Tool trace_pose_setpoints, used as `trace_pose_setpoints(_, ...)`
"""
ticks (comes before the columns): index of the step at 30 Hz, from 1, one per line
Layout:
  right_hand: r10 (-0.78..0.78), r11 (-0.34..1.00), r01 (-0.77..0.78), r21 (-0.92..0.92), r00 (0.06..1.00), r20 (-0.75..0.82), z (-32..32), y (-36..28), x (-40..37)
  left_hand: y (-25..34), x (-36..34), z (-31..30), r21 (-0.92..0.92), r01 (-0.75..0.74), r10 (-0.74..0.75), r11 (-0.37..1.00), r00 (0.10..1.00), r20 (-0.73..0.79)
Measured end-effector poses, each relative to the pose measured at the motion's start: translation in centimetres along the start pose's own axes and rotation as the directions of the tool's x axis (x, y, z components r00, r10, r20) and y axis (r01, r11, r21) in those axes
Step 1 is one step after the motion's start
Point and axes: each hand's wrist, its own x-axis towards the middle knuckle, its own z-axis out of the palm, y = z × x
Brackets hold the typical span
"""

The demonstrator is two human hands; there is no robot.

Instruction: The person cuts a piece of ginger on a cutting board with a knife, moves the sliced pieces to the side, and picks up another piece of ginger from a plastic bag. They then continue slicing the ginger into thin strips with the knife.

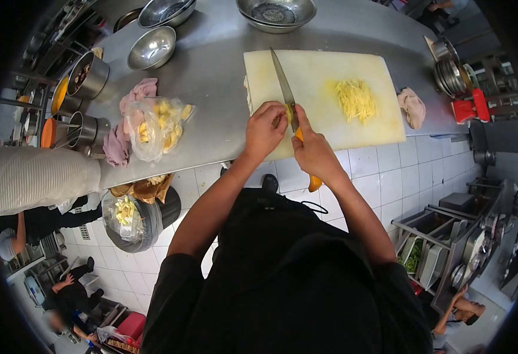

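Observation:
My right hand (314,154) is wrapped round the yellow handle of a kitchen knife (282,78), its long blade pointing away from me over the white cutting board (318,68). Close against the blade, my left hand (266,128) has its fingers curled on a small yellow vegetable piece (288,112), mostly hidden by the fingers. To the right on the board lies a pile of thin pale-yellow strips (356,101). A clear plastic bag (155,133) of peeled yellow chunks sits on the steel table left of the board.
Metal bowls (152,48) stand at the back of the steel table (211,76). Pink cloths (116,144) lie by the bag, another cloth (412,109) right of the board. Stacked containers (43,177) fill the left end. A lined bin (132,227) stands below. Other people are around.

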Motion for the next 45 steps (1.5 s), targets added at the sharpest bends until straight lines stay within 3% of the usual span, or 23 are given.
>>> trace_pose_setpoints(8, 0.012, 1.0, -0.012, -0.002, 1.0, -0.007, 0.6, 0.5, 0.1, -0.1, 1.3, -1.2, 0.009, 0.067, -0.068, 0.998, 0.988, 0.136)
trace_pose_setpoints(15, -0.057, 0.998, 0.058, 0.01, 0.997, -0.055, 0.8, 1.1, 1.3, -0.3, 1.2, -1.2, 0.028, 0.043, -0.046, 0.999, 0.99, 0.13)
trace_pose_setpoints(21, -0.002, 0.999, 0.0, 0.05, 0.999, 0.032, -1.0, 0.6, 2.3, -0.3, 1.2, -1.1, 0.019, 0.028, -0.03, 0.999, 0.992, 0.123)
trace_pose_setpoints(30, 0.035, 0.999, -0.036, 0.014, 0.998, 0.052, -2.2, -0.2, -1.0, -0.1, 1.2, -1.1, 0.025, 0.05, -0.052, 0.998, 0.993, 0.102)
trace_pose_setpoints(45, 0.038, 0.999, -0.039, 0.025, 0.998, 0.041, -1.0, -0.4, -0.2, -0.1, 1.2, -1.1, 0.02, 0.057, -0.059, 0.998, 0.993, 0.104)
